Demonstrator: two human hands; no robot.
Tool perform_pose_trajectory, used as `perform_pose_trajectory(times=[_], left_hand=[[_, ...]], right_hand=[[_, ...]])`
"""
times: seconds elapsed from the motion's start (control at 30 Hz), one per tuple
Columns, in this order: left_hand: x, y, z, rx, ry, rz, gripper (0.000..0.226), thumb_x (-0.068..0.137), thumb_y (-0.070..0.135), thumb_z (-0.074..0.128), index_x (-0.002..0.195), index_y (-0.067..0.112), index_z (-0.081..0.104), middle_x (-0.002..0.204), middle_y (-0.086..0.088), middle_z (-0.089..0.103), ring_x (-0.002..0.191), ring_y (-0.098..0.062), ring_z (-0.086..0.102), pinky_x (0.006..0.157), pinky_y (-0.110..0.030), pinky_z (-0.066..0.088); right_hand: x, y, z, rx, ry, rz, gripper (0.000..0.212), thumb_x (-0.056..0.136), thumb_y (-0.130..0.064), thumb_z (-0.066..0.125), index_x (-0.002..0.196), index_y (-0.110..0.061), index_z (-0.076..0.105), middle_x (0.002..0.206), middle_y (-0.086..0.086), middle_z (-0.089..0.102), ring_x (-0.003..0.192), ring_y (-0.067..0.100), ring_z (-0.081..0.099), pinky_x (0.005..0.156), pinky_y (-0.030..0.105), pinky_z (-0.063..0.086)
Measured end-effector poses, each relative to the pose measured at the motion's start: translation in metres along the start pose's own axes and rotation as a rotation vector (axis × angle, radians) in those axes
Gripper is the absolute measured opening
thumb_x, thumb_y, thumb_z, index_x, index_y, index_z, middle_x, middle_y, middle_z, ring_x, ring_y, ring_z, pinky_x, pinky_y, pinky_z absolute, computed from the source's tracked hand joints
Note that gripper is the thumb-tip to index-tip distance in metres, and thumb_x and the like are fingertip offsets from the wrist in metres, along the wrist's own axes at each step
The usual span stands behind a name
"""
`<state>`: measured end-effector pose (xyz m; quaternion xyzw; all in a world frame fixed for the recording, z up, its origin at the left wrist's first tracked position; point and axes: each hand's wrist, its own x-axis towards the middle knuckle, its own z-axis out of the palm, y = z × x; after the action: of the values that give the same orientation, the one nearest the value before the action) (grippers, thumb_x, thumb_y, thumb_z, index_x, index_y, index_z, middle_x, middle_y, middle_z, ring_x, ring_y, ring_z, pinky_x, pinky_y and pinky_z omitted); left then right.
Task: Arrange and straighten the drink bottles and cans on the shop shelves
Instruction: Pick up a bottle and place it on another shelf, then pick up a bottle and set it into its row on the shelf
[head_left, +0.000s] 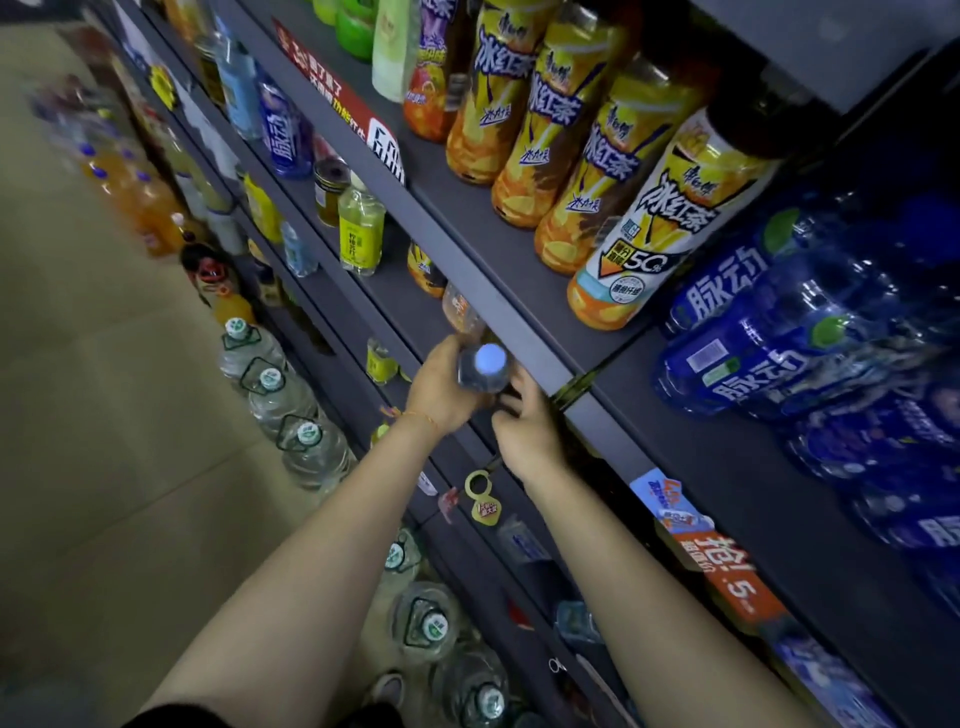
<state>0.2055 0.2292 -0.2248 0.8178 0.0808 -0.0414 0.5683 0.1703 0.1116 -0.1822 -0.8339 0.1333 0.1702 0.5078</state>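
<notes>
dim shop shelves (498, 291); both hands (483, 400) grip a blue-capped bottle (485, 369) between them.

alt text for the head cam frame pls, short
Seen from above, a person's left hand grips a pale-capped bottle at a shelf edge, with the right hand beside it. Iced-tea bottles and blue bottles fill the shelf above; water jugs line the floor.
</notes>
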Motion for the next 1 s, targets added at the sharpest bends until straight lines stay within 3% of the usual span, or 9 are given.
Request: perform_pose_trajectory(times=[0.07, 0.17, 0.27, 0.4, 0.53, 0.63, 0.73, 0.87, 1.0], left_hand=[[-0.017, -0.007, -0.004, 0.007, 0.035, -0.016, 0.064, 0.067, 0.019, 0.087, 0.121, 0.018, 0.052, 0.114, 0.001, 0.060, 0.100, -0.021, 0.058, 0.077, -0.033, 0.048], [-0.049, -0.009, -0.012, -0.025, 0.048, -0.037, 0.066, 0.056, 0.032, 0.089, 0.113, 0.019, 0.059, 0.106, 0.002, 0.065, 0.097, -0.022, 0.062, 0.077, -0.034, 0.050], [-0.080, 0.009, -0.026, -0.130, -0.013, -0.014, 0.066, 0.044, 0.047, 0.086, 0.102, 0.026, 0.065, 0.100, 0.006, 0.070, 0.094, -0.016, 0.067, 0.084, -0.039, 0.055], [-0.125, 0.069, -0.046, -0.253, -0.180, 0.080, 0.047, 0.063, 0.025, 0.092, 0.104, 0.019, 0.070, 0.099, 0.003, 0.075, 0.095, -0.015, 0.070, 0.086, -0.036, 0.056], [-0.182, 0.144, -0.052, -0.343, -0.236, 0.214, 0.042, 0.069, 0.026, 0.088, 0.106, 0.019, 0.069, 0.105, 0.002, 0.074, 0.099, -0.015, 0.070, 0.088, -0.035, 0.056], [-0.225, 0.204, -0.045, -0.395, -0.266, 0.342, 0.034, 0.071, 0.016, 0.085, 0.101, 0.017, 0.069, 0.095, 0.004, 0.075, 0.090, -0.010, 0.069, 0.079, -0.029, 0.055], [-0.271, 0.262, -0.036, -0.415, -0.295, 0.484, 0.043, 0.064, 0.029, 0.087, 0.103, 0.022, 0.071, 0.098, 0.001, 0.075, 0.093, -0.016, 0.070, 0.080, -0.030, 0.056], [-0.321, 0.326, -0.023, -0.433, -0.359, 0.660, 0.043, 0.075, 0.023, 0.081, 0.115, 0.023, 0.066, 0.106, 0.008, 0.074, 0.103, -0.011, 0.069, 0.084, -0.025, 0.054], [-0.342, 0.360, -0.007, -0.357, -0.383, 0.774, 0.052, 0.079, 0.033, 0.078, 0.127, 0.029, 0.059, 0.123, 0.006, 0.067, 0.118, -0.007, 0.061, 0.096, -0.029, 0.052]], right_hand=[[-0.014, 0.006, 0.001, 0.000, -0.033, -0.059, 0.066, 0.087, 0.007, 0.043, 0.140, -0.034, 0.044, 0.111, -0.021, 0.056, 0.112, 0.010, 0.055, 0.098, 0.035, 0.048], [-0.035, 0.016, -0.004, 0.012, -0.055, -0.129, 0.064, 0.084, 0.005, 0.052, 0.135, -0.033, 0.049, 0.124, -0.011, 0.058, 0.119, 0.009, 0.055, 0.099, 0.030, 0.047], [-0.065, 0.016, -0.016, 0.042, -0.106, -0.160, 0.062, 0.079, 0.000, 0.068, 0.129, -0.032, 0.049, 0.113, -0.017, 0.061, 0.104, -0.003, 0.058, 0.087, 0.018, 0.048], [-0.117, 0.008, -0.043, 0.105, -0.121, -0.200, 0.054, 0.073, -0.012, 0.081, 0.120, -0.024, 0.058, 0.106, -0.003, 0.071, 0.098, 0.015, 0.069, 0.081, 0.036, 0.059], [-0.187, -0.018, -0.081, 0.215, -0.124, -0.313, 0.041, 0.079, -0.007, 0.080, 0.115, -0.007, 0.061, 0.096, 0.000, 0.074, 0.081, 0.008, 0.071, 0.066, 0.021, 0.055], [-0.238, -0.035, -0.118, 0.222, -0.022, -0.447, 0.038, 0.076, -0.011, 0.083, 0.108, -0.017, 0.063, 0.095, -0.004, 0.074, 0.083, 0.005, 0.071, 0.072, 0.023, 0.057], [-0.288, -0.052, -0.159, 0.249, 0.110, -0.576, 0.044, 0.071, -0.016, 0.087, 0.107, -0.023, 0.062, 0.100, -0.001, 0.074, 0.092, 0.014, 0.072, 0.083, 0.037, 0.059], [-0.343, -0.073, -0.211, 0.259, 0.292, -0.741, 0.047, 0.071, -0.024, 0.087, 0.108, -0.035, 0.061, 0.101, -0.011, 0.072, 0.092, 0.004, 0.070, 0.078, 0.025, 0.058], [-0.377, -0.085, -0.251, 0.273, 0.511, -0.819, 0.045, 0.071, -0.025, 0.087, 0.105, -0.039, 0.060, 0.105, -0.013, 0.070, 0.096, 0.003, 0.066, 0.076, 0.018, 0.052]])
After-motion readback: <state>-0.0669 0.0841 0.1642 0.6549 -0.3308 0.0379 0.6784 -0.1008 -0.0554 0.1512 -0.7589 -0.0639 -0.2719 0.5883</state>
